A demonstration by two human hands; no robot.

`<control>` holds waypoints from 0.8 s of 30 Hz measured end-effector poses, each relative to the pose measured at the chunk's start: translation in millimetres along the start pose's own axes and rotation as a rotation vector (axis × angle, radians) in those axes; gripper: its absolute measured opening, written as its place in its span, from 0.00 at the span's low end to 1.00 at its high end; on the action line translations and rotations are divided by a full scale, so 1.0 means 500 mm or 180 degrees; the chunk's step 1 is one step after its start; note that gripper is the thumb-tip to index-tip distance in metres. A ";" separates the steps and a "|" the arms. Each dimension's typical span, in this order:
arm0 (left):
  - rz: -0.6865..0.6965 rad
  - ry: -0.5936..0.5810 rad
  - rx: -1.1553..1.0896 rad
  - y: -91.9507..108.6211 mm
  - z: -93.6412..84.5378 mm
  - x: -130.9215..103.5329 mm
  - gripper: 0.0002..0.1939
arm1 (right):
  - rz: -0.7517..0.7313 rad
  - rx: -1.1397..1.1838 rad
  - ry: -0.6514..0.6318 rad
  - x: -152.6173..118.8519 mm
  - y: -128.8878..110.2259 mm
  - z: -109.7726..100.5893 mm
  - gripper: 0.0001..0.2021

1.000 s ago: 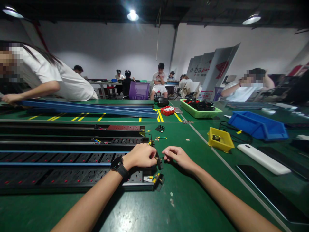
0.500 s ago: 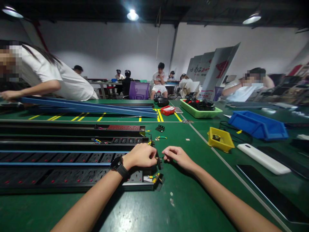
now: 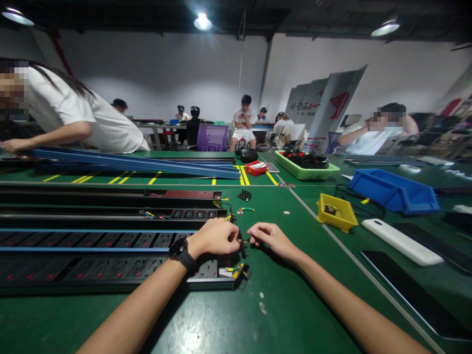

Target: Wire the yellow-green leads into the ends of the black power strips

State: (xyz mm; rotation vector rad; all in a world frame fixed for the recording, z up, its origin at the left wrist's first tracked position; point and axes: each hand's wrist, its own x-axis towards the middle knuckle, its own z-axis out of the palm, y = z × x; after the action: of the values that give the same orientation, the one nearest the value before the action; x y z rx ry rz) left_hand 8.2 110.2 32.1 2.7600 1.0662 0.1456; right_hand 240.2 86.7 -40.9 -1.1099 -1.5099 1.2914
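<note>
Workshop, power strips (image 3: 110, 268) (wires (image 3: 148, 215) showing), plastic bins (image 3: 396, 192)

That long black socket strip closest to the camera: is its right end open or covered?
Open: past the last socket of the long black socket strip, yellow-green wires show uncovered.

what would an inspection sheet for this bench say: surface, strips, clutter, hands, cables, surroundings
Surface: green tabletop, with yellow markings toward the back.
Job's things: socket strips lie side by side at left.
Clutter: yellow bin, blue bin and white case at right; green basket farther back.
Hands: left hand curled over a strip's right end; right hand close by, fingers bent; grip unclear for both.
Cables: yellow-green wire loose on the tabletop.
Surroundings: co-worker leaning beside blue rails; people seated behind.
</note>
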 end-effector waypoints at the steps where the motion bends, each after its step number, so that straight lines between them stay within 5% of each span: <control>1: 0.0001 -0.0002 0.0000 0.000 0.000 0.000 0.07 | -0.0002 -0.0008 0.0002 0.000 0.000 0.000 0.24; 24: -0.0007 -0.0042 0.0034 0.004 -0.005 -0.001 0.07 | 0.0004 -0.0024 0.0020 0.000 0.001 0.001 0.25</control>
State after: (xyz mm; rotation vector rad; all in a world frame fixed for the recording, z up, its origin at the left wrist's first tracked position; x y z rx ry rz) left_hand 8.5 108.6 34.8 2.7651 1.0696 0.1214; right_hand 239.6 86.5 -41.4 -1.1187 -1.5108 1.2830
